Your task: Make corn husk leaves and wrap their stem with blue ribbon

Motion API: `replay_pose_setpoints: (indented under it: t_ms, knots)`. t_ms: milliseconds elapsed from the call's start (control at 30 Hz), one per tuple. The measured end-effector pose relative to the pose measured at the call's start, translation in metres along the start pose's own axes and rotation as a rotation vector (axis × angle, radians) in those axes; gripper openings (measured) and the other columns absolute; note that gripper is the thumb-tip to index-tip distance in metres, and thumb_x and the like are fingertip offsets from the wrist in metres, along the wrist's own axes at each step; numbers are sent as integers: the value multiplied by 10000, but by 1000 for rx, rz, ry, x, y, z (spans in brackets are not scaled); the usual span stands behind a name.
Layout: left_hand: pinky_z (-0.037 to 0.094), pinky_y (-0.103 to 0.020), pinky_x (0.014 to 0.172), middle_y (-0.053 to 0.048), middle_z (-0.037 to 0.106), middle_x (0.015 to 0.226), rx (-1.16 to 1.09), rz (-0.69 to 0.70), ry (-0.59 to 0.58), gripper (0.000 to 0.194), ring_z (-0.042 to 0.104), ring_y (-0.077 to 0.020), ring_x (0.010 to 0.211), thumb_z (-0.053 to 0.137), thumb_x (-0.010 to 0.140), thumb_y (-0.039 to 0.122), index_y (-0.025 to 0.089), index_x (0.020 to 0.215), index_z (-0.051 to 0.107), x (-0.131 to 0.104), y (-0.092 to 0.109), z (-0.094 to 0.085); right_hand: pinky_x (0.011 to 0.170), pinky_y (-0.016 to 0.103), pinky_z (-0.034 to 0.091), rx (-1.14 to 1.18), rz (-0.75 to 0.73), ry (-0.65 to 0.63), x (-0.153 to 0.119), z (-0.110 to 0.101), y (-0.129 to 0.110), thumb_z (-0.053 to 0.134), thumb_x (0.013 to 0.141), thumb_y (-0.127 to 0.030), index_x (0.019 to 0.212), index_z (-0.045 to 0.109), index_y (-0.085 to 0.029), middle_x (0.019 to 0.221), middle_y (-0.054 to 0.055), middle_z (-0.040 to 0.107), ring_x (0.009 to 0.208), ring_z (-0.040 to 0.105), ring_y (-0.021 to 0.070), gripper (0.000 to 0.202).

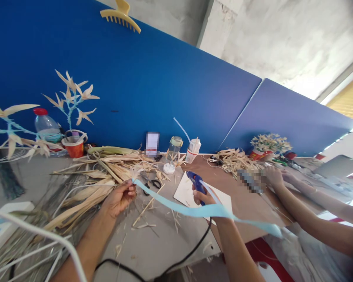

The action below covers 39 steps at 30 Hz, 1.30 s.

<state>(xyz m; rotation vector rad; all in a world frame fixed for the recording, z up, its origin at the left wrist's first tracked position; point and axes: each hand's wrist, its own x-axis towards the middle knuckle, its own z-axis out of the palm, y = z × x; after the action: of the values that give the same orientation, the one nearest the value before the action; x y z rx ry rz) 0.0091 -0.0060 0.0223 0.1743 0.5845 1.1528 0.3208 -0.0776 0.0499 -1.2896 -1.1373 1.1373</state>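
Between the fingertips of my left hand [122, 198] is pinched a small pale husk flower [135, 172], along with the end of a light blue ribbon [179, 208]. From there the ribbon stretches right, passes across my right wrist and trails off beyond it. My right hand [205, 196] is wrapped round a blue hot glue gun [196, 180], its nozzle pointing up and left. A black cord runs from the gun down over the table edge. Under the gun lies a white board [184, 190]. Black-handled scissors [151, 186] rest just beyond my left hand.
Dried corn husks [85, 192] pile up at the left. Finished husk flowers stand in a red cup [73, 147]. A phone [152, 144], a glass jar [174, 149] and a white cup [193, 149] line the blue partition [164, 90]. A co-worker's arms [302, 207] reach in from the right.
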Motion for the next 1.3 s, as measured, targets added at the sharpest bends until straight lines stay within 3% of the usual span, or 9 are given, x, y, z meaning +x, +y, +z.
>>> replay_pose_setpoints:
  t_ms: [133, 233, 300, 367, 567, 733, 933, 1300]
  knots:
    - [370, -113, 360, 9, 464, 567, -39, 8, 40, 250, 472, -46, 446, 389, 874, 2, 104, 686, 517, -4, 4, 4, 510, 241, 337, 195, -133, 23, 6, 15, -11, 634, 740, -394, 898, 591, -152, 547, -21, 519, 508, 453, 108, 292]
    - [364, -105, 358, 13, 455, 564, -70, 22, 53, 263, 467, -38, 437, 370, 884, 6, 99, 686, 516, -4, 7, 3, 531, 252, 348, 387, -242, 68, 13, 21, -22, 638, 726, -336, 895, 593, -172, 737, 16, 595, 525, 453, 90, 239]
    - [372, -107, 362, 11, 459, 566, -74, 25, 48, 263, 472, -39, 441, 369, 888, 11, 95, 688, 519, -3, 8, 2, 530, 261, 348, 428, -288, 32, 15, 27, -30, 654, 697, -301, 871, 596, -183, 842, 34, 611, 521, 437, 81, 218]
    - [377, -110, 362, 9, 463, 566, -70, 30, 41, 262, 477, -42, 444, 375, 889, 18, 94, 686, 522, -1, 8, 1, 524, 266, 343, 418, -304, -40, 14, 35, -36, 649, 697, -315, 873, 603, -185, 824, 38, 610, 513, 421, 82, 223]
    - [379, -110, 362, 6, 480, 560, -39, 58, 14, 268, 488, -45, 446, 384, 877, -3, 98, 676, 530, 1, 5, -2, 508, 253, 320, 267, -113, -320, 6, 85, -25, 670, 702, -378, 922, 618, -146, 562, -20, 516, 494, 451, 104, 324]
    - [396, -112, 374, 0, 493, 552, -28, 66, 7, 260, 501, -51, 457, 398, 875, 4, 103, 684, 545, 2, 3, -4, 508, 241, 336, 159, -12, -413, 7, 118, 2, 681, 700, -387, 896, 616, -149, 589, -32, 518, 492, 437, 84, 316]
    - [457, -141, 413, -28, 544, 577, 1, 71, 9, 215, 536, -72, 491, 441, 845, -9, 100, 709, 567, 3, 2, -5, 535, 230, 374, -25, 40, -406, 16, 127, 23, 666, 714, -365, 900, 632, -159, 589, -43, 507, 531, 435, 85, 280]
    - [498, -160, 438, -40, 574, 581, 38, 67, 23, 214, 562, -82, 495, 441, 839, -16, 90, 726, 589, -1, -1, 2, 577, 245, 397, -177, -38, -335, 19, 129, 29, 600, 767, -333, 897, 632, -165, 670, -20, 556, 588, 468, 108, 215]
